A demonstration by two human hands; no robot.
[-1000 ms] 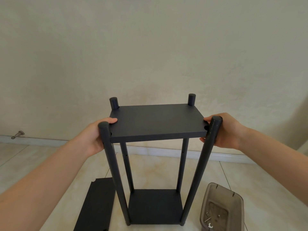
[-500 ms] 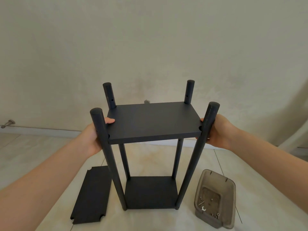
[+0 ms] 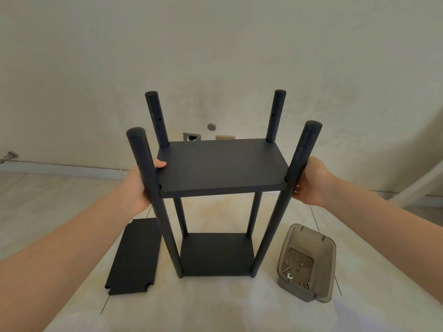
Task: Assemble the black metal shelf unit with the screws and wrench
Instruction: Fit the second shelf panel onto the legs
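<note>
Hands: left hand is gripping the shelf's left edge, thumb on top; right hand is clasping the right edge behind the near post. Shelf is riding between four posts, well above the base on the floor. Judgement: keeping both sides level and matching corner notches to post holes matters before screwing. Spare panel is lying left, box right.
</note>
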